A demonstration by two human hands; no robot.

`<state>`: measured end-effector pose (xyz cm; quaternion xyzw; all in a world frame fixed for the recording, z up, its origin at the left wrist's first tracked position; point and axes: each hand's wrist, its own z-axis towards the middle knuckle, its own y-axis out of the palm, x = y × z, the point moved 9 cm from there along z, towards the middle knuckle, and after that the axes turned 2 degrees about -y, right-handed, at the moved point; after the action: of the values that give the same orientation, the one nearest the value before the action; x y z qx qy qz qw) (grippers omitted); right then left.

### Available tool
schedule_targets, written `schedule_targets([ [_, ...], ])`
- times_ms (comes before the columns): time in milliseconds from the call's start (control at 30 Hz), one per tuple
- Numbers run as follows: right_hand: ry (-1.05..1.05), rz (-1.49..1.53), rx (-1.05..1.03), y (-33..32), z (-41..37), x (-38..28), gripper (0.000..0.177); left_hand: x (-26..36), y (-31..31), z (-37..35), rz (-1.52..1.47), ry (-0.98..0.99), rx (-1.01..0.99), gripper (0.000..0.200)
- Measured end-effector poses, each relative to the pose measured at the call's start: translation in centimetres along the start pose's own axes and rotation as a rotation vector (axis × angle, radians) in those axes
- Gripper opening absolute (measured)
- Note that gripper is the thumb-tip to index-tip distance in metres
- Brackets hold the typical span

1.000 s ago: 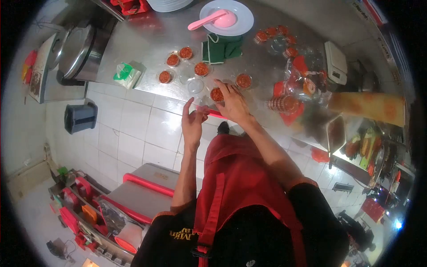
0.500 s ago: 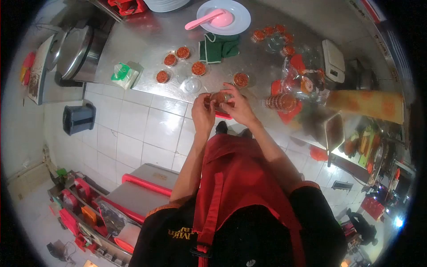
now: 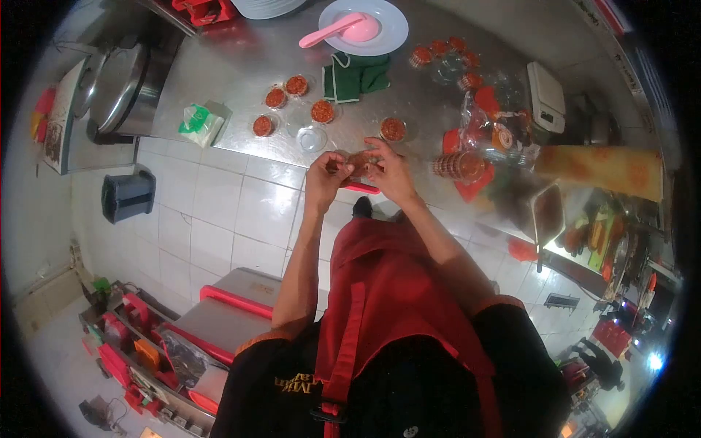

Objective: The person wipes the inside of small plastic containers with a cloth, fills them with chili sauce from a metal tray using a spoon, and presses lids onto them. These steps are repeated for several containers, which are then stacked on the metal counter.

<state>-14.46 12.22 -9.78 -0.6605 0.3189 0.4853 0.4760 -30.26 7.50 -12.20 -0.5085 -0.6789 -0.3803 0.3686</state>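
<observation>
Between my two hands, at the near edge of the steel table [image 3: 241, 87], is a small clear plastic cup [image 3: 357, 162] with reddish contents. My left hand [image 3: 325, 177] pinches its left side, and the fingers of my right hand [image 3: 389, 172] close round its right side. Fingers cover part of the cup. Just beyond my right hand stands a cup of red chili-like food [image 3: 393, 129]. Clear lids [image 3: 310, 139] lie beyond my left hand, beside several more filled cups [image 3: 322, 112].
A green cloth [image 3: 355, 77] lies near a white plate [image 3: 398, 29] holding a pink spoon [image 3: 358, 29]. To the right are a stack of cups [image 3: 465, 166], clear plastic packaging [image 3: 478, 120] and a white scale [image 3: 545, 91]. A green-white packet [image 3: 201, 123] sits at the left table edge.
My left hand has shifted slightly left, and its fingers have moved along the cup's side. The cup stays between both hands. The whole view has shifted a little.
</observation>
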Motion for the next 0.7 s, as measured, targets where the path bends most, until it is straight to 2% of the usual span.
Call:
schedule_targets([
  [167,0.066,-0.013,-0.011,-0.3,0.1,-0.2,0.055,-1.6,0.0,0.7,-0.044,-0.068,-0.019,0.014],
  [267,0.018,-0.049,0.001,-0.6,0.2,-1.2,0.054,-1.2,0.3,0.8,-0.045,-0.055,-0.054,0.015],
  [400,0.085,-0.047,0.011,-0.5,0.2,-0.7,0.049,-1.0,0.0,1.2,-0.012,-0.076,0.077,0.021],
  [533,-0.022,-0.208,0.071,-0.5,0.6,-0.2,0.043,-1.7,-0.2,1.3,0.062,-0.090,0.175,0.023],
  [700,-0.051,-0.240,0.106,-1.1,-0.2,-2.2,0.036,-2.0,0.4,-0.1,0.018,-0.044,0.129,0.021],
])
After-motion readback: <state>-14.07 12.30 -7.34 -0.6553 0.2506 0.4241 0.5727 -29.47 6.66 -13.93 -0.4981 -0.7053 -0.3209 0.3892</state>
